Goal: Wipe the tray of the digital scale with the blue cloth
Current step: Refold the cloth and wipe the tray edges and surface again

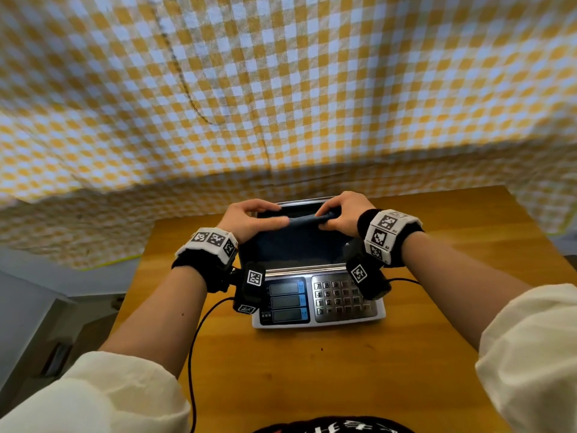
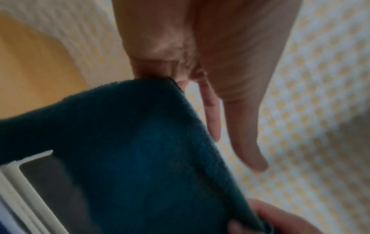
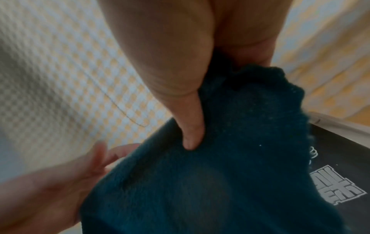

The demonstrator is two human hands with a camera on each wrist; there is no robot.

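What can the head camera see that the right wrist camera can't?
Only the head view shows the scale's keypad, its three displays, the wooden table and the black cable. Only the right wrist view shows white lettering on the dark tray. Both show the left hand and the right hand holding the blue cloth.

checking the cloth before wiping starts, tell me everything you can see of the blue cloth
The blue cloth is dark teal-blue, soft and fleecy like a towel. It is spread over the scale's dark tray, covering most of it. Its far edge is lifted and bunched, the left hand holding one end and the right hand pinching the other. One corner looks frayed.
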